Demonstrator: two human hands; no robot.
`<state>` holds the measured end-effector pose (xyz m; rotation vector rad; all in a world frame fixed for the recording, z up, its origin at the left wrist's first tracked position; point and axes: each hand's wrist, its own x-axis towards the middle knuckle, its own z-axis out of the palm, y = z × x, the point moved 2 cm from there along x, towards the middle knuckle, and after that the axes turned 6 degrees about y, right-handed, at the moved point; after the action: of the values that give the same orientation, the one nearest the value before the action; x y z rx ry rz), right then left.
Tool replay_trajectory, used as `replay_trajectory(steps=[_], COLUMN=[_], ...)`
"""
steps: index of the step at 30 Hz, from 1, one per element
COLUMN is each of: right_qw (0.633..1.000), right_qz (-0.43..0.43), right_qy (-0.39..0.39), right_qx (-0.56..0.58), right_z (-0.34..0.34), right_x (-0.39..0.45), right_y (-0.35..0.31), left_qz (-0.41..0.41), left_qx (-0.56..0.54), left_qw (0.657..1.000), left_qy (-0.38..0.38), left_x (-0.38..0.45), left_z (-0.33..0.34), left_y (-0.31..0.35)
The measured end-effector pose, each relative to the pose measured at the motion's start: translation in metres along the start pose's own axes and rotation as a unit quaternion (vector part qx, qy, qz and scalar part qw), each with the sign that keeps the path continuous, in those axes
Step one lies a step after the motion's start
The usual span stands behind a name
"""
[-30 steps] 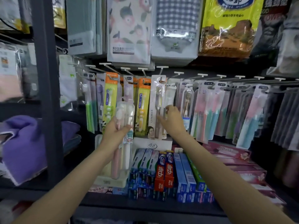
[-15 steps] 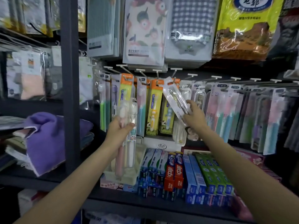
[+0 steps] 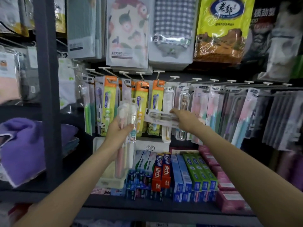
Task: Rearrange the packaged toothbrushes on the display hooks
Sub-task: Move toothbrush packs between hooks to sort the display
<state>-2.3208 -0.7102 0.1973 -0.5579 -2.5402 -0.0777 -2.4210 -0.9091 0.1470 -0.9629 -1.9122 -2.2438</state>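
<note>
Toothbrushes everywhere on this rack, so we're looking at the middle of the frame where both hands are busy. Our left hand (image 3: 120,131) is gripping a clear twin-pack (image 3: 127,136) of toothbrushes, fingers curled round its middle, and it's standing upright in front of the hanging packs, with its lower end reaching down over the toothpaste boxes (image 3: 165,174) on the shelf (image 3: 147,205) below. Our right hand (image 3: 183,119) is pinching a white carded toothbrush pack (image 3: 159,118) by one end, and that pack is lying almost sideways, pointing toward the left of the frame, off any hook and nearly touching the twin-pack's upper part.

Behind the hands, the row of display hooks (image 3: 158,72) is running across the centre of the picture. We're seeing orange-topped yellow kids' toothbrush packs (image 3: 140,108) hanging just left of centre, clear cased brushes (image 3: 184,115) right behind the sideways pack, and pink and teal packs (image 3: 211,112) filling the hooks toward the right.

Up top, bigger packaged stuff is hanging: a floral pack (image 3: 127,30), a checked one (image 3: 172,30) and a yellow bag (image 3: 224,28). A dark shelf post (image 3: 47,95) is cutting down the left side, with purple folded towels (image 3: 23,148) sitting at lower left. Right edge is pretty blurry, can't really tell what's hanging there.
</note>
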Motion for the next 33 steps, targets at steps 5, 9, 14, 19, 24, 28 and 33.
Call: replay_trajectory(steps=[5, 9, 14, 19, 24, 28, 33], right_qw=[0.993, 0.985, 0.984, 0.983, 0.98, 0.974, 0.97], right_qz=[0.056, 0.088, 0.091, 0.09, 0.101, 0.133, 0.141], right_qy=[-0.026, 0.033, 0.062, 0.061, 0.047, 0.042, 0.054], right_qx=[0.102, 0.148, 0.142, 0.15, 0.166, 0.18, 0.191], right_z=[0.046, 0.042, 0.022, 0.009, 0.003, 0.004, 0.011], right_x=[-0.036, -0.052, -0.07, -0.09, -0.114, -0.132, -0.145], right_y=[0.027, 0.057, 0.111, 0.175, 0.236, 0.278, 0.314], left_qz=[-0.006, -0.006, 0.001, -0.008, 0.003, 0.005, -0.013], left_qx=[0.012, -0.005, 0.02, 0.035, 0.039, 0.033, 0.059], left_qw=[1.0, 1.0, 1.0, 0.999, 0.998, 0.997, 0.994], left_qy=[0.005, 0.001, -0.018, -0.024, -0.051, -0.065, -0.086], left_x=[-0.001, -0.005, -0.016, -0.022, -0.034, -0.045, -0.05], left_z=[0.004, 0.031, 0.087, 0.155, 0.224, 0.272, 0.309], left_y=[-0.003, -0.002, 0.002, 0.006, 0.01, 0.01, 0.007])
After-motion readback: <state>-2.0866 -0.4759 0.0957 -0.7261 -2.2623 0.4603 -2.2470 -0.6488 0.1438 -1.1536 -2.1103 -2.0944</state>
